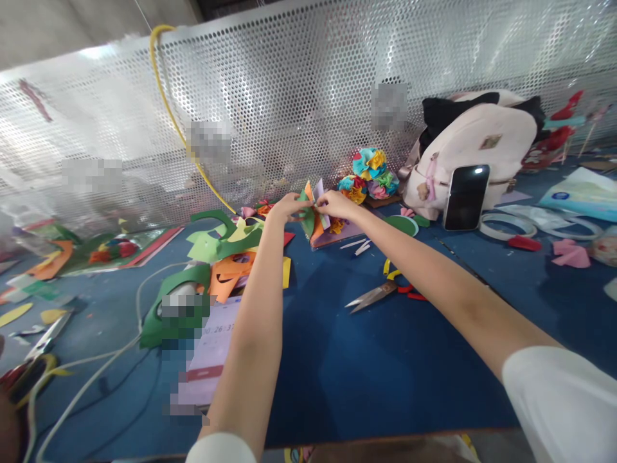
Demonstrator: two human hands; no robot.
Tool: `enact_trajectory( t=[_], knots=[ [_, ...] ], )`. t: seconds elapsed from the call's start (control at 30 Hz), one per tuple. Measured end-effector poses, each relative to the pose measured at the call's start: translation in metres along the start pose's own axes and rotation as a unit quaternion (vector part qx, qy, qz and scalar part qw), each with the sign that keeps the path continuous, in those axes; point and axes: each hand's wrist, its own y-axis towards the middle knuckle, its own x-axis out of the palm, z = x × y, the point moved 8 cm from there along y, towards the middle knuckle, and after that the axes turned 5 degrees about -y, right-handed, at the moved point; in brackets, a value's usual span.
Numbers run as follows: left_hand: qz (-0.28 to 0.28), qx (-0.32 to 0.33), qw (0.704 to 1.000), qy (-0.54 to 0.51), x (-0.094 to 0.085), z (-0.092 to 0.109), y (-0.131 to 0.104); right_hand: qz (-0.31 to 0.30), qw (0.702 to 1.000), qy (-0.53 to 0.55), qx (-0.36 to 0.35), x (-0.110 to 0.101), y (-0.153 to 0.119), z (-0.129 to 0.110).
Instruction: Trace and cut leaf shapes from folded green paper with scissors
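Out at arm's length, near the back of the blue table, my left hand is closed on the green side of a folded paper craft. The craft has green, orange and lilac pieces standing up from it. My right hand pinches at its upper right, by the lilac paper; the fingertips are small and partly hidden. Below the craft, white paper strips lie loose. Scissors with red and yellow handles rest under my right forearm, blades pointing left.
Paper pompom flowers, a white backpack and an upright phone stand at the back right. Tape rolls lie beside them. Paper scraps, a tablet-like screen and a white cable are at left, before a perforated metal panel.
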Motion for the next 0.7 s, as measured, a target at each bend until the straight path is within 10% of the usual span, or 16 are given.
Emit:
enact_trajectory(
  t=[0.7],
  knots=[
    [0.061, -0.002, 0.995, 0.074, -0.014, 0.005, -0.003, -0.005, 0.999, -0.039, 0.002, -0.002, 0.001, 0.001]
  ],
)
